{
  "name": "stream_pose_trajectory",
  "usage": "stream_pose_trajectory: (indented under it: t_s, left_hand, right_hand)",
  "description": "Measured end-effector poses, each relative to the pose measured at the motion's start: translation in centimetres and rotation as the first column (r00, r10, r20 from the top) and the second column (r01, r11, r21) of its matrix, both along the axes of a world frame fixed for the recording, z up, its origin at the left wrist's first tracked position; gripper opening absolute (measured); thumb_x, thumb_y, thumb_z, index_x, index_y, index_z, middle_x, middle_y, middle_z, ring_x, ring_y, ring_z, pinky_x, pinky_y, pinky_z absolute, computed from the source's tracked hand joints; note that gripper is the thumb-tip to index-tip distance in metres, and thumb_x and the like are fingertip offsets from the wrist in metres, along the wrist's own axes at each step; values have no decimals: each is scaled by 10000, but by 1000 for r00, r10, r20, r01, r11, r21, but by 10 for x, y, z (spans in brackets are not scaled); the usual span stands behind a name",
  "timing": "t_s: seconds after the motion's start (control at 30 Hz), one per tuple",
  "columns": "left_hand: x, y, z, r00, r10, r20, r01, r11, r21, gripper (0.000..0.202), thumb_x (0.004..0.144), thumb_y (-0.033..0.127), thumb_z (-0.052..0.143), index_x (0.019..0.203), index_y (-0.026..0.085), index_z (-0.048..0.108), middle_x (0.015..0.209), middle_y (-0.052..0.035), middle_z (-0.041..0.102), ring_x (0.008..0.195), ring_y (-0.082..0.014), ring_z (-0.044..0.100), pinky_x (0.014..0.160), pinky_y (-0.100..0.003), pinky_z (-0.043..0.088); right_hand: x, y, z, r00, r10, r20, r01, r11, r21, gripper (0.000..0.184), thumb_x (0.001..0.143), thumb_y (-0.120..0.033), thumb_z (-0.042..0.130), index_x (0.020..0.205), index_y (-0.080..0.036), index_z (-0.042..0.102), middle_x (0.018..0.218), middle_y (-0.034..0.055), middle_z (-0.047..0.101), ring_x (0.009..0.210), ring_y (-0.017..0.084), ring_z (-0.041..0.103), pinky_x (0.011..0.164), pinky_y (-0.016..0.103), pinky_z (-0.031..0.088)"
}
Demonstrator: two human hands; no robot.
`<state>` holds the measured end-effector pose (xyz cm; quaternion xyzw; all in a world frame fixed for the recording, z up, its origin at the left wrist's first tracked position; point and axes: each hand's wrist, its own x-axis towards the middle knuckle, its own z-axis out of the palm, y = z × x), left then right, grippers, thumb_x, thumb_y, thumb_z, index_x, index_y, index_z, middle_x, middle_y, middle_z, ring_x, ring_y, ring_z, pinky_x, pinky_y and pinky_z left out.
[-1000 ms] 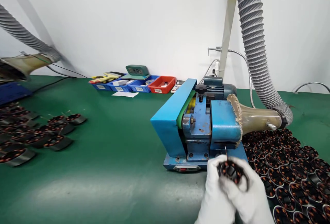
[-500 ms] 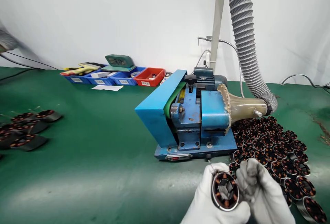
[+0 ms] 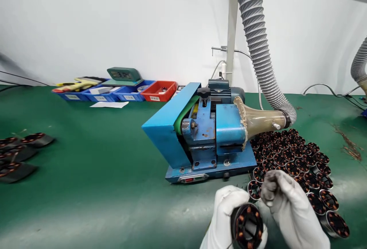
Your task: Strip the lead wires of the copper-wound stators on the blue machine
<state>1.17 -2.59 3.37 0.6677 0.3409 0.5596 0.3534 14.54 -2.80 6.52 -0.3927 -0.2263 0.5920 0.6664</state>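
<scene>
My left hand (image 3: 223, 212), in a white glove, is closed around a motor stator (image 3: 248, 224), a ring with copper windings inside a dark and silvery casing. Its open face tilts toward me, low in the picture. Just to the right is my gloved right hand (image 3: 289, 203), apart from the stator, with greyed fingertips curled in a pinch. Whether anything is between those fingers does not show. Beyond the right hand, many similar stators (image 3: 311, 178) stand packed together on the green table (image 3: 114, 199).
A blue belt grinder (image 3: 197, 138) stands ahead, joined at its right to a grey ribbed hose (image 3: 254, 31). More stators (image 3: 17, 153) lie at the left. Blue bins (image 3: 101, 97), a red bin (image 3: 159, 91) and a digital clock (image 3: 124, 74) line the wall. Wire scraps (image 3: 349, 144) lie at right.
The held stator has come lower and turned, showing more of its side. My right hand has drawn slightly away from it. The whole view has swung a little to the right.
</scene>
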Motion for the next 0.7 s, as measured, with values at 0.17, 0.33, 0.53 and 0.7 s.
stream_pose_trajectory:
  t_s: [0.17,0.33,0.53,0.7]
  left_hand:
    - [6,1,0,998,36,-57,-28,990,140,583,722,61,522,1237,299,386,1053,-45,456,1004,-192,521,855,-285,477]
    - [15,-2,-1,992,128,22,-129,990,56,580,692,66,618,1177,311,413,1023,-16,471,950,-176,529,875,-284,459]
    - [24,6,-7,959,231,163,-177,941,-289,478,699,204,688,1131,284,499,1154,-38,519,1086,-221,550,964,-362,444]
    - [29,23,-3,848,292,443,77,759,-646,504,636,324,731,1066,245,480,1062,-71,592,855,-219,666,759,-372,561]
  right_hand:
    - [-10,7,10,923,48,381,-93,991,99,124,629,-302,827,618,-198,761,663,40,705,639,169,639,617,251,513]
    - [-6,10,1,987,-70,-143,71,998,2,160,602,-347,857,690,-245,771,597,-15,680,475,80,567,457,153,481]
    - [-11,9,-25,966,-138,217,105,982,157,375,492,-351,896,837,-252,784,850,45,784,793,221,728,724,253,590]
    - [-40,20,-29,835,-116,538,166,985,-46,460,532,-289,835,973,-198,742,960,93,774,867,293,727,779,359,596]
